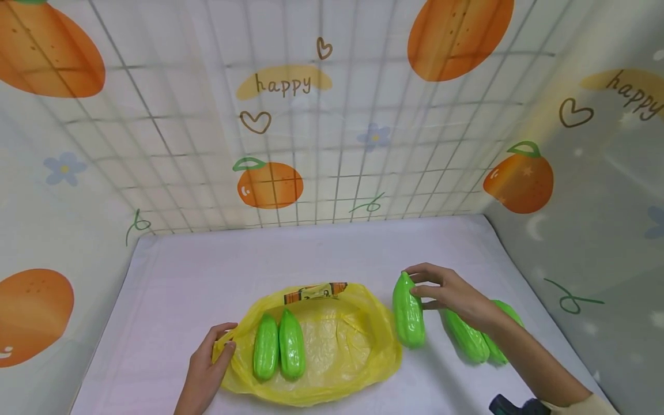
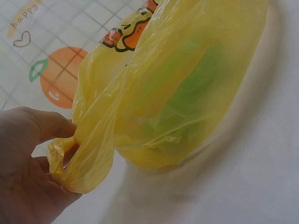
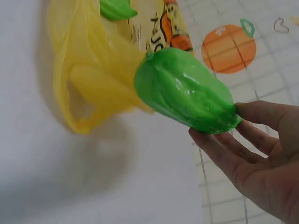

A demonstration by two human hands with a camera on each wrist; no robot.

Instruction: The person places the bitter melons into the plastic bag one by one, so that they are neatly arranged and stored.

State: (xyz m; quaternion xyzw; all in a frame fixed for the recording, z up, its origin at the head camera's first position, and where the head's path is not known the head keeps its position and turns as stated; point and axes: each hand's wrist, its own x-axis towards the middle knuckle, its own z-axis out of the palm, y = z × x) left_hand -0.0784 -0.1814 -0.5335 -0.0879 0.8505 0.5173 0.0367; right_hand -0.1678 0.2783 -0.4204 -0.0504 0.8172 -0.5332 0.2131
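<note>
A yellow plastic bag (image 1: 332, 346) lies with its mouth spread wide on the table. Inside its left half, two green toy cucumbers (image 1: 266, 347) sit side by side. My left hand (image 1: 207, 363) pinches the bag's left edge; in the left wrist view the bunched handle (image 2: 84, 163) is between thumb and fingers. With thumb and fingertips, my right hand (image 1: 451, 294) holds another green toy cucumber (image 1: 408, 311) by its upper end, its lower end pointing down beside the bag's right rim. In the right wrist view this toy cucumber (image 3: 187, 91) overlaps the bag.
Two more green toy cucumbers (image 1: 467, 337) lie together on the right, partly hidden by the right forearm. The white-covered table (image 1: 171, 276) is bounded by patterned curtain walls (image 1: 321, 132) at the back and sides.
</note>
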